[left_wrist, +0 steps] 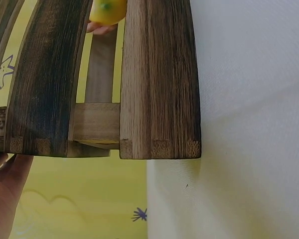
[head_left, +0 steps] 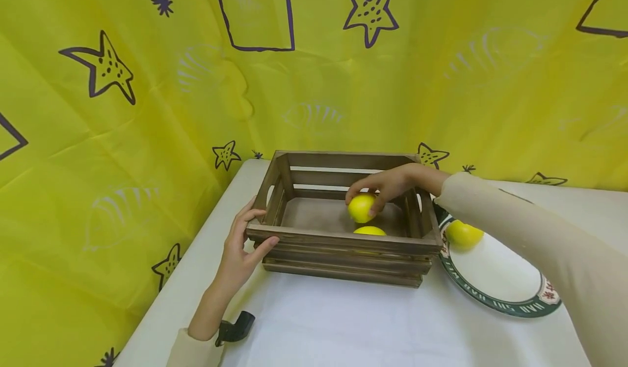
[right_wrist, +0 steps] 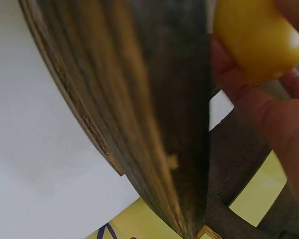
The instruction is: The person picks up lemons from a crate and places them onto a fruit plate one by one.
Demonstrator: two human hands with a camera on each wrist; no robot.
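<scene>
A slatted wooden crate stands on the white table. My left hand grips its near left corner, the thumb on the front slat and the fingers over the left end. Inside the crate, my right hand holds a yellow lemon between thumb and fingers. In the right wrist view the fingers curl around this lemon, beside the crate wall. A second lemon lies below it in the crate, partly hidden by the front slat.
To the right of the crate, a white plate with a green patterned rim carries another lemon; my right sleeve covers part of the plate. A yellow curtain with starfish drawings hangs behind and left of the table.
</scene>
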